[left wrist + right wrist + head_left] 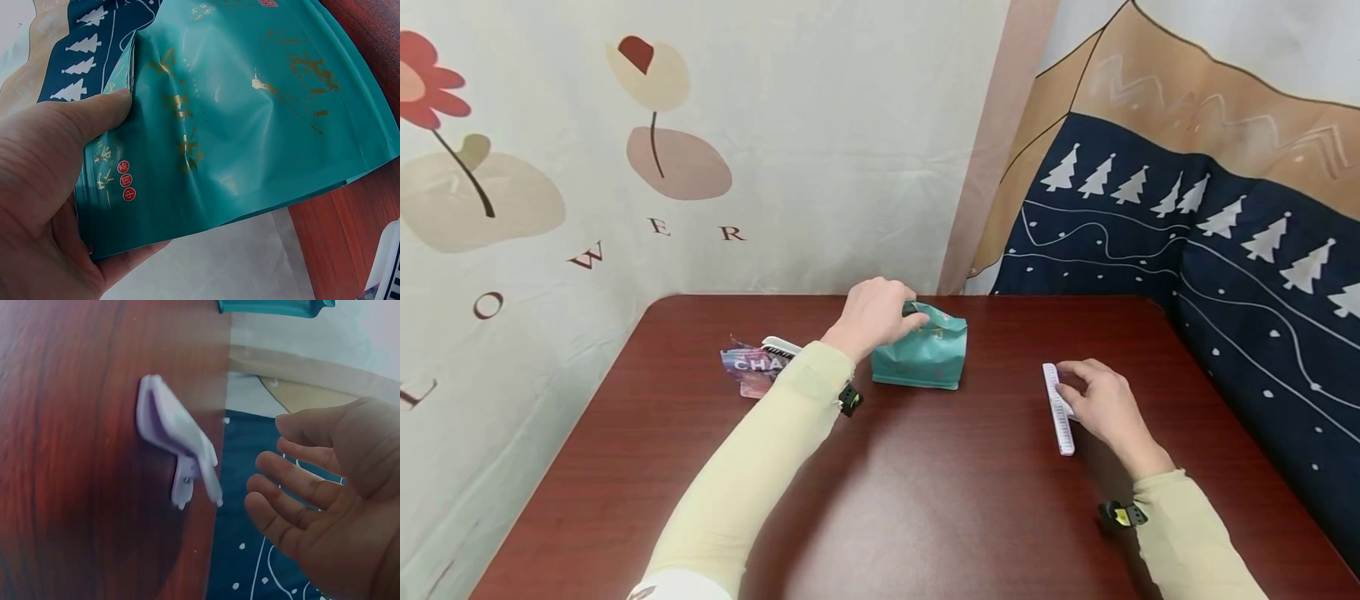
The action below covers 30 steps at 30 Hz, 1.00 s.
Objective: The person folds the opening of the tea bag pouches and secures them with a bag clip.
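Note:
My left hand (871,321) grips the top edge of a teal foil bag (922,360), which stands upright near the back of the table. In the left wrist view, the thumb lies on the near face of the bag (237,131), which carries gold writing; the other fingers are mostly hidden behind it. At the right, a pale lilac bag clip (1057,408) sits on the table with its two arms spread. Beside it is my right hand (1103,404), its fingers loosely bent. In the right wrist view a gap separates that hand (319,487) from the clip (172,425).
Left of the bag lies a purple and pink pouch (747,362) with lettering, partly behind my left sleeve. A white strip with dark ridges (781,347) lies across it. Patterned cloth (850,150) hangs along the back edge of the reddish-brown table (925,492).

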Each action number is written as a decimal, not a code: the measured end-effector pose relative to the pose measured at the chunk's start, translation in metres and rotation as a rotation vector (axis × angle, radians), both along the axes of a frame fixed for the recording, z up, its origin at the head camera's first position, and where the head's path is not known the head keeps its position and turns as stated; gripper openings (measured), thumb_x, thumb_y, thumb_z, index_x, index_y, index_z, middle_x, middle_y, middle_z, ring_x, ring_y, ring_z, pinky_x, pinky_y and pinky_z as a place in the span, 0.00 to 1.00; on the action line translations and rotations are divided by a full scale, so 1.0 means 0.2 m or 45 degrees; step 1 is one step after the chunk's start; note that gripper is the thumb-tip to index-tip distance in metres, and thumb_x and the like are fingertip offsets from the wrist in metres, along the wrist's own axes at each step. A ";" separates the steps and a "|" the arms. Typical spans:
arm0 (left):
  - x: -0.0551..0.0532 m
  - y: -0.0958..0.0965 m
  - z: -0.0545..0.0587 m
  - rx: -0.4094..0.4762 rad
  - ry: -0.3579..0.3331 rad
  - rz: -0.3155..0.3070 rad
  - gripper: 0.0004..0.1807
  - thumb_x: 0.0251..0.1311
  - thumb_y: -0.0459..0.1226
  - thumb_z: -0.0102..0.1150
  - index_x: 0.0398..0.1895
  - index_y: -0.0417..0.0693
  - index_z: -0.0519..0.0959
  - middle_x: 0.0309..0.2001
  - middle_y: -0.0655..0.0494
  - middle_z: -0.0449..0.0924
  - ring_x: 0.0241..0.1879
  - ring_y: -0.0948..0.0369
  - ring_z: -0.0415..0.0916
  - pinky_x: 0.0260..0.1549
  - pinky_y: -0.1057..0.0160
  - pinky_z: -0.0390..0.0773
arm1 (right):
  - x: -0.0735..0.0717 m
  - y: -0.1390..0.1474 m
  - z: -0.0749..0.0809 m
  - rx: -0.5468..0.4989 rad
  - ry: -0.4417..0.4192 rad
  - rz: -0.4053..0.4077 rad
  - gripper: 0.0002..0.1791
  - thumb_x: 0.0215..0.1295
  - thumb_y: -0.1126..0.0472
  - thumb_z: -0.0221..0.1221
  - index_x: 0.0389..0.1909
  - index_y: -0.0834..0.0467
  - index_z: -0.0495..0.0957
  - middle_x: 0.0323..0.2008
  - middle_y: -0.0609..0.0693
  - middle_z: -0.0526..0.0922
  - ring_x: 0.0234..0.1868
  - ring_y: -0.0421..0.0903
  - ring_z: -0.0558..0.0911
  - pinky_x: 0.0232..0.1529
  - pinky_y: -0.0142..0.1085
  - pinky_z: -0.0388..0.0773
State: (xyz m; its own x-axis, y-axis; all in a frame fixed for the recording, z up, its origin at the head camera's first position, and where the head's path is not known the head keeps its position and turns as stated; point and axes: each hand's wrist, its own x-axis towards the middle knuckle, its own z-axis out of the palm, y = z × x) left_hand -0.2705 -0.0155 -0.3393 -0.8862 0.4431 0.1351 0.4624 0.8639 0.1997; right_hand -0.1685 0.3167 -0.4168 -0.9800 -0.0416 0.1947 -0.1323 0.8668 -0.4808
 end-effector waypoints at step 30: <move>0.00 0.01 0.01 -0.016 -0.007 0.010 0.17 0.68 0.55 0.64 0.42 0.54 0.88 0.24 0.60 0.79 0.28 0.60 0.75 0.25 0.62 0.74 | 0.02 0.09 -0.05 0.102 -0.265 -0.096 0.27 0.62 0.63 0.69 0.58 0.74 0.76 0.51 0.74 0.78 0.44 0.65 0.80 0.49 0.60 0.78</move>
